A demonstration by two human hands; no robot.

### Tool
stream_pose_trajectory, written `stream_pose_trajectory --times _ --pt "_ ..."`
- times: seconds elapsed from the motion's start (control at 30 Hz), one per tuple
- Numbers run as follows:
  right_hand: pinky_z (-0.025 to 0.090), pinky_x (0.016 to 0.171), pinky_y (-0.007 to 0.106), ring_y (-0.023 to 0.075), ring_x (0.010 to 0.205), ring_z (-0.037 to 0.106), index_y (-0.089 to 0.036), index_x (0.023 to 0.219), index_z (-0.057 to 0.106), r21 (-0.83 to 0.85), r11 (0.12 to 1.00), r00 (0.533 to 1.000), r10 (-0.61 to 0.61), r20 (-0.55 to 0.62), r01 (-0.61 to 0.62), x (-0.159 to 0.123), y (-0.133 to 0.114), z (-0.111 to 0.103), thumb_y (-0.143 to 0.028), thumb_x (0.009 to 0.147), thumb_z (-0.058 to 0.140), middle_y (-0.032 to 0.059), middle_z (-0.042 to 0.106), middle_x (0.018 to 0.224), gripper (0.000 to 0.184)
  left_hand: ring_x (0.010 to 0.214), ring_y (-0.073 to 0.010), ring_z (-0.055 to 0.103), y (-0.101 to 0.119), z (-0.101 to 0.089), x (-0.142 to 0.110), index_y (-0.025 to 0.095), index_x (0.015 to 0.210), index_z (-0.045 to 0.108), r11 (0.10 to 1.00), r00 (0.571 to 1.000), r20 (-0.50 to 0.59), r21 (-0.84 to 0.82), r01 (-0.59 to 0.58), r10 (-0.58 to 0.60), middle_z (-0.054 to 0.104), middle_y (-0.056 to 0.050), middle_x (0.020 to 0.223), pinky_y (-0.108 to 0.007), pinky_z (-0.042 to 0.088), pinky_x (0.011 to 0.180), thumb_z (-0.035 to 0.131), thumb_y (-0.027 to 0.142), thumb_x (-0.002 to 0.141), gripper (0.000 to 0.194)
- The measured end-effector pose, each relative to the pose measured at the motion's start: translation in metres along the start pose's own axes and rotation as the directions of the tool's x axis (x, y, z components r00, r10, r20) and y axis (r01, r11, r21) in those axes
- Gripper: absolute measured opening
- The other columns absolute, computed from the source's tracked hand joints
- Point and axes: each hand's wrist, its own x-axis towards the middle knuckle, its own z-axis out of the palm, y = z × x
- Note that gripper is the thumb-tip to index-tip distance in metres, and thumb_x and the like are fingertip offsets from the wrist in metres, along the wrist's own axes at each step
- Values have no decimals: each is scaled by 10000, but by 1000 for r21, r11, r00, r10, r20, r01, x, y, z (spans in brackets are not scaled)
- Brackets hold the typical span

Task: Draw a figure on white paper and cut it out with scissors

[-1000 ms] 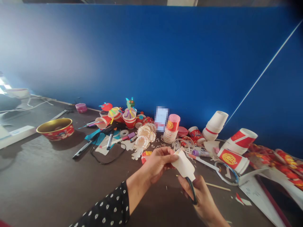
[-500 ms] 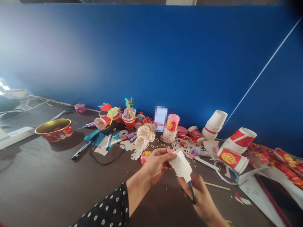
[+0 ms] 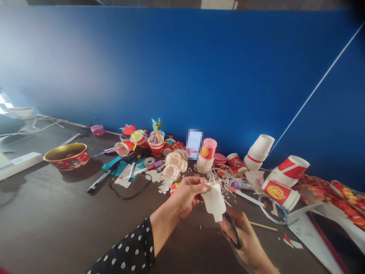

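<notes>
Currently your left hand [image 3: 188, 198] pinches a white paper piece [image 3: 213, 201] by its left edge, thumb and fingers closed on it, holding it up over the table [image 3: 42, 217]. Your right hand [image 3: 248, 239] is closed around the black handle of a pair of scissors [image 3: 234, 230]. The blades are hidden behind the paper, so you cannot tell how far they stand open. Paper scraps [image 3: 232, 199] lie scattered on the table near both hands.

Technique note: turn the paper with your left hand at each curve and keep the scissors steady. Cut from deep in the blades, and hold the paper close to the cut so it does not flutter.

Containers: a red bowl [image 3: 67, 156] with a gold inside stands at the far left; its contents are hard to make out from this angle. By the blue wall [image 3: 171, 76], a red-and-white paper cup [image 3: 156, 145] holds colored strips. Stacked white paper cups [image 3: 258, 149] stand to the right, and a red-printed cup [image 3: 280, 194] lies on its side nearer you. A small pink tub [image 3: 97, 130] sits far left, its contents hidden.
</notes>
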Motion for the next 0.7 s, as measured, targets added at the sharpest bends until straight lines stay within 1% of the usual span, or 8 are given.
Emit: stream_pose_trajectory --times 0.07,0.2,0.27,0.37,0.47,0.6,0.63,0.7 --pt "271 417 215 93 460 313 -160 616 568 -39 999 999 -13 31 14 0 0 0 -598 647 578 -34 396 503 439 503 -92 504 3 -1 0 115 580 579 1000 1000 13 14 11 -11 560 -2 538 -224 366 511 738 196 476 207" --pt "196 404 224 75 429 238 -171 510 465 -93 995 998 -26 56 31 0 3 1 -560 715 532 -56 321 450 445 515 -104 518 10 -5 0 102 574 595 998 998 34 54 44 -46 580 -19 556 -240 381 536 748 195 452 216" --pt "188 406 228 74 428 229 -178 476 423 -91 996 999 -11 41 15 -1 4 1 -565 697 547 -56 317 439 463 521 -109 526 12 -6 0 102 575 602 997 997 48 62 51 -54 588 -23 564 -244 384 542 750 190 448 214" --pt "187 403 226 75 428 224 -185 473 419 -63 997 999 32 -2 -32 -2 6 1 -584 638 589 -59 309 437 464 538 -115 539 14 -8 0 107 584 612 996 995 74 64 57 -61 593 -20 569 -243 387 552 750 173 445 207" --pt "175 404 227 76 435 203 -190 484 405 -75 996 999 39 -19 -40 -3 9 2 -588 659 564 -67 268 448 463 547 -119 546 16 -10 0 110 585 617 995 995 74 77 61 -67 597 -20 566 -244 392 562 747 158 446 196" --pt "151 416 238 79 457 177 -196 501 338 -169 986 996 22 88 -7 -4 9 2 -564 741 482 -66 232 486 463 566 -129 553 19 -14 1 106 591 620 991 992 101 110 71 -82 608 -32 583 -254 402 576 739 155 457 186" --pt "148 419 241 80 460 174 -198 503 320 -197 980 994 21 104 -1 -4 8 2 -562 753 466 -65 228 491 465 571 -131 553 20 -15 1 106 593 619 990 991 105 121 74 -87 609 -33 588 -256 404 582 739 157 461 185" --pt "145 422 245 80 459 175 -201 508 301 -239 971 995 23 94 0 -4 5 3 -567 760 446 -64 223 495 468 578 -129 551 20 -16 1 106 593 616 987 990 101 138 80 -94 607 -32 596 -256 402 587 738 160 470 182"
